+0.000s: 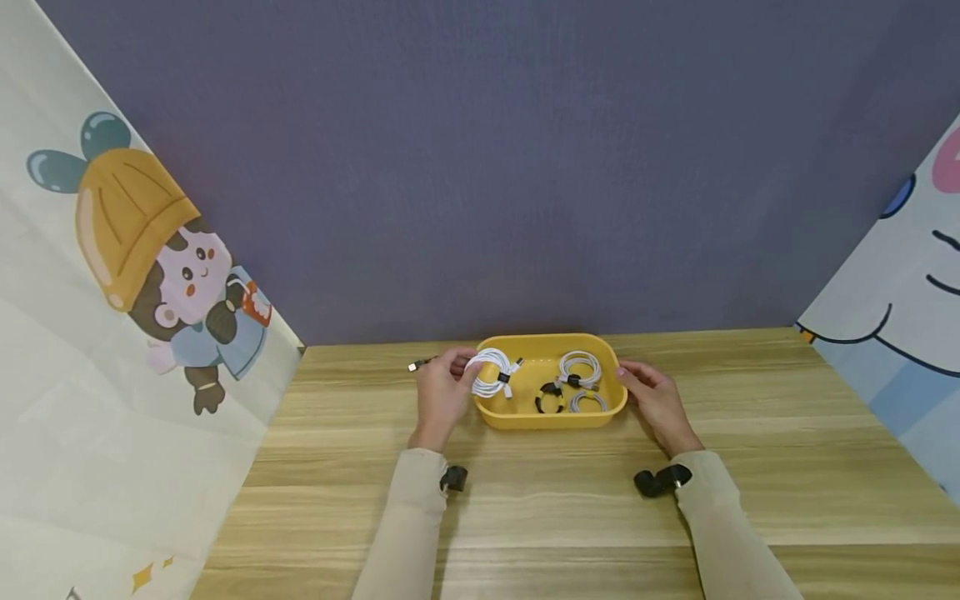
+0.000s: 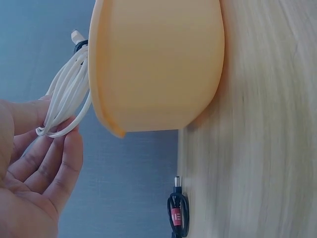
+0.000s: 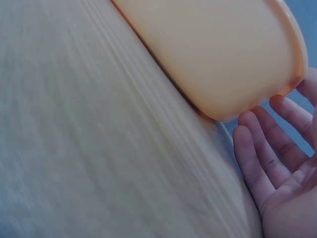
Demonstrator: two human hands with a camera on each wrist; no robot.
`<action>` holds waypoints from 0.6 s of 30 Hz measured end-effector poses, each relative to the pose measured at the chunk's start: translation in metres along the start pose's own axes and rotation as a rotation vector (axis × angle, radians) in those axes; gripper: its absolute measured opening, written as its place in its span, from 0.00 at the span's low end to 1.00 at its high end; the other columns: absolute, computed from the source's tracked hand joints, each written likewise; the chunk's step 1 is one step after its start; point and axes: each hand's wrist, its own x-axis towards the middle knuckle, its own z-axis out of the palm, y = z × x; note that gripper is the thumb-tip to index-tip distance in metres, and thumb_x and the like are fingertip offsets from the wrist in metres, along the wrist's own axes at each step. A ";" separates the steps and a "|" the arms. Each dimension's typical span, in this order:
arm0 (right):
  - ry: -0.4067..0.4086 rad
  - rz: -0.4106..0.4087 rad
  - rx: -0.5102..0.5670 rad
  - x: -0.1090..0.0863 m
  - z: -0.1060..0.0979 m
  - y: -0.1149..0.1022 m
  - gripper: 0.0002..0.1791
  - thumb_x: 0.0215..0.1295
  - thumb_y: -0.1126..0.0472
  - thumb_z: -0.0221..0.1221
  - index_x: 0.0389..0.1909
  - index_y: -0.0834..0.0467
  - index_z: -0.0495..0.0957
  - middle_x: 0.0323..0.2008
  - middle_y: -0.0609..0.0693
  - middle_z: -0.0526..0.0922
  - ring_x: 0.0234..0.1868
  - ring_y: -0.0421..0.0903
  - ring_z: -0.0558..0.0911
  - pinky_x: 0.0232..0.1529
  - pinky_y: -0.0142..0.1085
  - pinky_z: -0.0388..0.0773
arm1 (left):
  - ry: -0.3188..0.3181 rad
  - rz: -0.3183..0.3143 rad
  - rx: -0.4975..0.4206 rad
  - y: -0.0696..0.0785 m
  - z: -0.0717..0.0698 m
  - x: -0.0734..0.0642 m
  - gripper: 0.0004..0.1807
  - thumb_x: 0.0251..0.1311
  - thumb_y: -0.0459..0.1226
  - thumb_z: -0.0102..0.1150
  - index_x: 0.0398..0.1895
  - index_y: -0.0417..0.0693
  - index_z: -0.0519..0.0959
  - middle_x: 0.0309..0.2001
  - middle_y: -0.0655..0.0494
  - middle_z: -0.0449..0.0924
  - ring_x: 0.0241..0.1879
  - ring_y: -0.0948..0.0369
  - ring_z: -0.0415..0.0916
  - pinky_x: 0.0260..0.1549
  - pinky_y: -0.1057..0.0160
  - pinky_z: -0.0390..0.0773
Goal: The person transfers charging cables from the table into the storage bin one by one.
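Observation:
My left hand (image 1: 444,396) pinches a coiled white cable (image 1: 487,389) between thumb and fingers. The coil, bound by a black strap, overlaps the left rim of a yellow bin (image 1: 551,422). At the bin's right end, my right hand (image 1: 660,402) holds the rim, thumb on top and fingers against the outer wall (image 3: 218,54). Inside the bin lie another white cable coil (image 1: 580,357) with a black strap, a smaller pale coil (image 1: 588,395) with a yellow tie, and a black-and-yellow coil (image 1: 550,407).
Behind the left hand, a coiled black cable (image 2: 177,213) with a red label lies on the wooden table (image 1: 555,500). A dark blue panel (image 1: 540,167) rises at the table's back edge. Cartoon-printed sheets (image 1: 112,417) flank the table.

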 end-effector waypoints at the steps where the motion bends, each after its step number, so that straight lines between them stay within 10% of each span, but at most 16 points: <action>1: 0.000 -0.002 0.002 0.000 0.000 0.000 0.27 0.61 0.49 0.61 0.56 0.62 0.75 0.43 0.45 0.80 0.37 0.37 0.80 0.33 0.29 0.79 | 0.000 0.007 0.001 0.001 0.000 0.000 0.09 0.51 0.35 0.69 0.36 0.42 0.84 0.26 0.57 0.81 0.25 0.64 0.76 0.25 0.67 0.77; 18: 0.015 -0.001 -0.015 -0.005 0.003 -0.008 0.28 0.60 0.49 0.62 0.56 0.62 0.75 0.43 0.45 0.80 0.37 0.37 0.80 0.33 0.28 0.79 | -0.038 0.071 -0.007 0.004 0.002 -0.003 0.08 0.53 0.35 0.67 0.35 0.42 0.84 0.26 0.58 0.80 0.24 0.66 0.75 0.24 0.70 0.76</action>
